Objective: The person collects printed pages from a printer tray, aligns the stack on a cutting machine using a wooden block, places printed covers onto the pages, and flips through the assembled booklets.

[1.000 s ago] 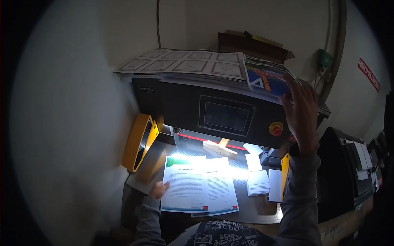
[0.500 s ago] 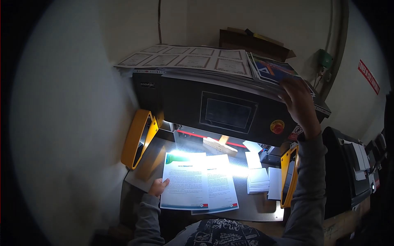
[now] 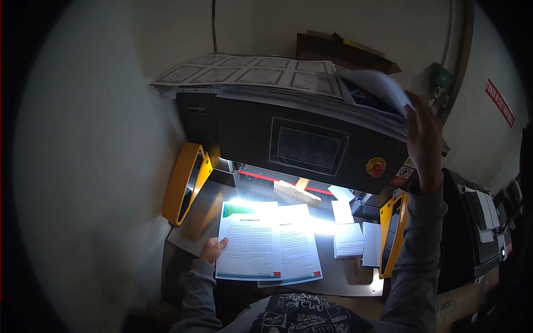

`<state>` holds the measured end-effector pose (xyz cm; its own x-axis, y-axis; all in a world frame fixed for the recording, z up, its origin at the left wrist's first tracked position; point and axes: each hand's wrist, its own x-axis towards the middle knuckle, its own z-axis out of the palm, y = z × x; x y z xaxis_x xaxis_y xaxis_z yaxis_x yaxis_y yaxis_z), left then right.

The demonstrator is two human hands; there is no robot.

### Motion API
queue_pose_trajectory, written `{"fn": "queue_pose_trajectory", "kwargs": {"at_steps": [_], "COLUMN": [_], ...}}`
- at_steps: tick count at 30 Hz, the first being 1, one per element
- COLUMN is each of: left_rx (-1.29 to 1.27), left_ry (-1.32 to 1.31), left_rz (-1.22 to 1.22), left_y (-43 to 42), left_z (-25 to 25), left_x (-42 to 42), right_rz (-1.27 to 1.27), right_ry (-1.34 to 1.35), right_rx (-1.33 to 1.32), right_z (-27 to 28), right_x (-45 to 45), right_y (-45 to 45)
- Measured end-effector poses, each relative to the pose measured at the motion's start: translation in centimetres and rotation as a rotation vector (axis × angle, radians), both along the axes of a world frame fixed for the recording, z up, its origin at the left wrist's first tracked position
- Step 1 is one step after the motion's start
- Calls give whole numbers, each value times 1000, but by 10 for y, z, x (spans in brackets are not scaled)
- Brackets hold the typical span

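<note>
My left hand (image 3: 210,250) pinches the left edge of a printed page (image 3: 248,250) with a green corner and a dark text block. A second printed page (image 3: 301,247) lies partly beneath it to the right, on the lit metal bed. High on the right, my right hand (image 3: 426,139) grips the right edge of a sheet (image 3: 387,87), whose pale side is curled upward. Below that sheet, a blue print (image 3: 358,100) shows on the stack on top of the dark machine. My right fingertips are partly hidden behind the sheet.
The dark machine (image 3: 233,125) carries a screen (image 3: 308,147) and a red stop button (image 3: 376,167). Yellow guards (image 3: 180,183) flank its bed. Stacked white cards (image 3: 348,241) and a wooden block (image 3: 297,193) lie on the bed. Frame-printed sheets (image 3: 250,75) cover the top left.
My right hand has moved right and lower, taking hold of a sheet's edge and lifting it off the blue print. My left hand still holds the page.
</note>
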<state>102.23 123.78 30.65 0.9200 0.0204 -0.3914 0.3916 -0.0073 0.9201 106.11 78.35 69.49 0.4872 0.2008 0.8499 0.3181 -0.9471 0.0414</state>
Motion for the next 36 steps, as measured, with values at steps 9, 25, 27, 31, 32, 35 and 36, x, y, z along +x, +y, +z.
{"fn": "queue_pose_trajectory", "kwargs": {"at_steps": [9,25,27,31,32,35,36], "left_rx": [15,-21,6,-69,-130,-188,-188], "left_ry": [5,2,3,28,25,45,54], "left_rz": [1,-1,5,-12,-18,44,86], "left_y": [-2,-1,0,2,1,2,3], "left_z": [3,2,-3,-2,2,17,20], "left_x": [-1,-1,3,3,1,-6,-6], "right_rz": [88,-120,0,251,478,777,822], "right_ry": [-376,-53,-274,-228,-117,151,196], "right_rx": [-318,-77,-53,-193,-123,-105,-117], "right_z": [13,15,3,-57,-70,-152,-193], "right_x": [-8,-1,-17,-76,-75,-63,-58], "right_y": [11,-3,8,81,105,142,149]}}
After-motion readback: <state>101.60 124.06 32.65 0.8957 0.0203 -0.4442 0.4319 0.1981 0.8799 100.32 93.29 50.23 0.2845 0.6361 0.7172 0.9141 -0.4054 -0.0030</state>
